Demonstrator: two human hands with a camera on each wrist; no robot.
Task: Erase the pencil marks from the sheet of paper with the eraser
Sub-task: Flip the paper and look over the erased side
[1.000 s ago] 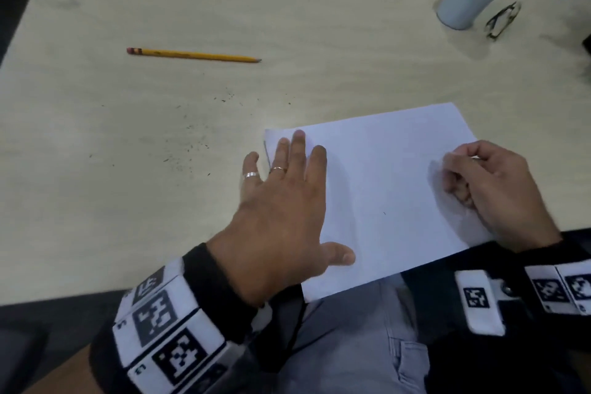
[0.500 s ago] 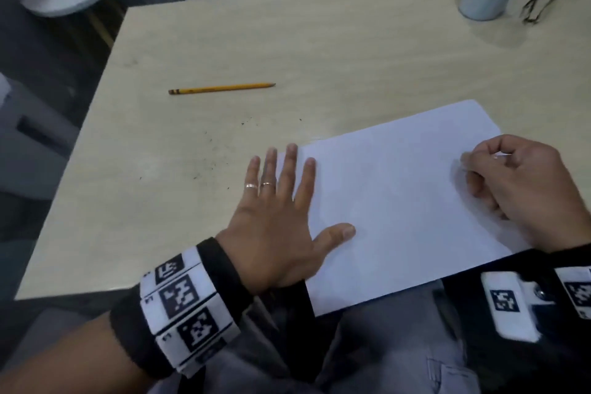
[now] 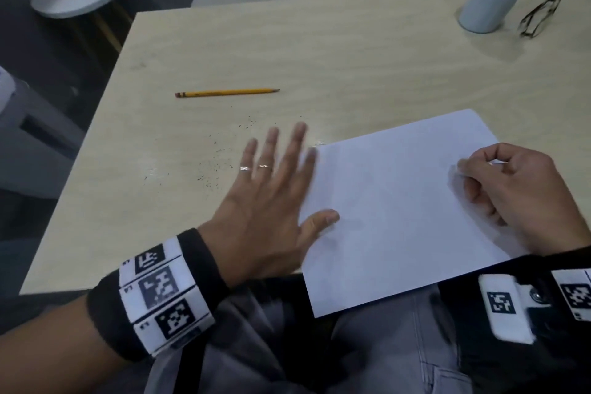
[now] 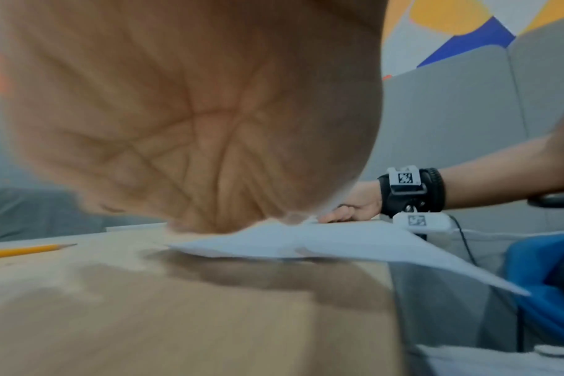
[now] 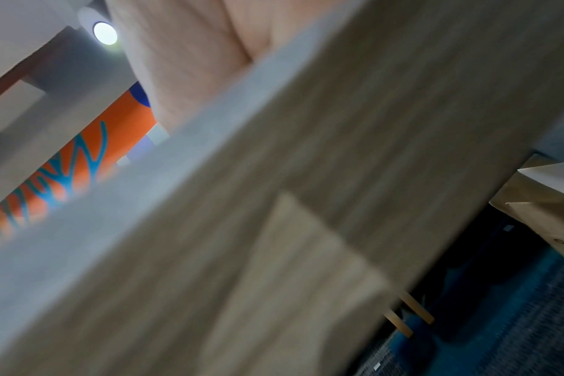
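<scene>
Pressing flat left hand on smooth rectangular white paper

Pencil on table, behind-left of the sheet

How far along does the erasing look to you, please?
Mostly done, it seems: the paper shows no clear marks and crumbs lie on the table. In hand: the right hand pinches something small and pale, likely the eraser; the left hand lies flat. What's left, if anything, is too faint to see.
</scene>
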